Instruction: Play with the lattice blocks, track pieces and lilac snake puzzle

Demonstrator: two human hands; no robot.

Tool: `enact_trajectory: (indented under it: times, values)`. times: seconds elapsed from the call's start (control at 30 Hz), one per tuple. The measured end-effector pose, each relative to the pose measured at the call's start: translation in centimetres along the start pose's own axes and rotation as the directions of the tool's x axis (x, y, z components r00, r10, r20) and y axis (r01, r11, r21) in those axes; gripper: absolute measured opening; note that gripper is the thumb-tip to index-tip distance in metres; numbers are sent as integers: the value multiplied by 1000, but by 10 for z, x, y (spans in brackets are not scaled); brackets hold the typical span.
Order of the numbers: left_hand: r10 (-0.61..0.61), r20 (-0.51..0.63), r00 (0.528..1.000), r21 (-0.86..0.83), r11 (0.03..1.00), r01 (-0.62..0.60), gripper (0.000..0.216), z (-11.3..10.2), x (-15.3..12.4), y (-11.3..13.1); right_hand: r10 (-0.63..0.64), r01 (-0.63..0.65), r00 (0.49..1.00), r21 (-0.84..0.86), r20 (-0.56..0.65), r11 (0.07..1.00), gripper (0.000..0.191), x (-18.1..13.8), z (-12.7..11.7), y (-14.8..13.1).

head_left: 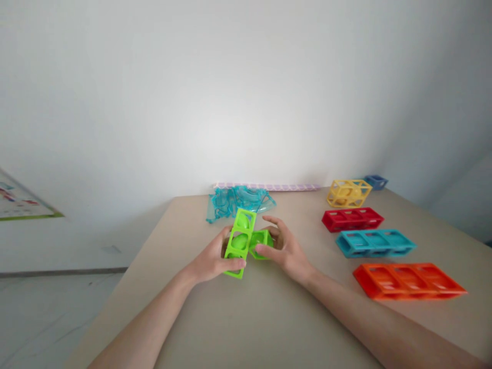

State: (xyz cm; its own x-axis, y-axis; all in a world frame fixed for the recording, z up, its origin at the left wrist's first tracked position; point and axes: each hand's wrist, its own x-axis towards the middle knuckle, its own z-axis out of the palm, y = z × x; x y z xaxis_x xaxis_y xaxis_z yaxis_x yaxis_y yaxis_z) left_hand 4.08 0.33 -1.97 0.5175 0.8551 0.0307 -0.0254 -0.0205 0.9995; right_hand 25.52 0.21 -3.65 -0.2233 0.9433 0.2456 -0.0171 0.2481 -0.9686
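Note:
My left hand (213, 259) is closed round a bright green three-cell frame block (240, 241), its thumb across the lower cell. Rounded green pieces show inside the cells. The block is tilted, its upper end leaning right. In my right hand (286, 251) is a smaller green cube (261, 244), gripped between the thumb and fingers, with the index finger raised off it. The cube meets or nearly meets the long block's right side; whether they are joined I cannot tell. Both pieces are held over the middle of the table.
On the table (246, 323), a crumpled turquoise mesh bag (238, 201) lies behind my hands, before a purple checked strip (269, 186). Along the right stand an orange block (409, 281), a teal block (374, 243), a red block (352, 219), a yellow block (349, 193) and a blue block (376, 182).

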Motion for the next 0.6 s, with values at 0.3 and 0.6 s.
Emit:
enact_trajectory:
  times: [0.3, 0.6]
  values:
    - [-175, -99, 980, -279, 950, 142, 53, 20, 3, -4, -465, 500, 861, -506, 205, 703, 49, -11, 9, -13]
    - [-279, 47, 959, -627, 740, 246, 31, 23, 5, -5, -611, 765, 642, -430, 462, 479, 57, -17, 7, -22]
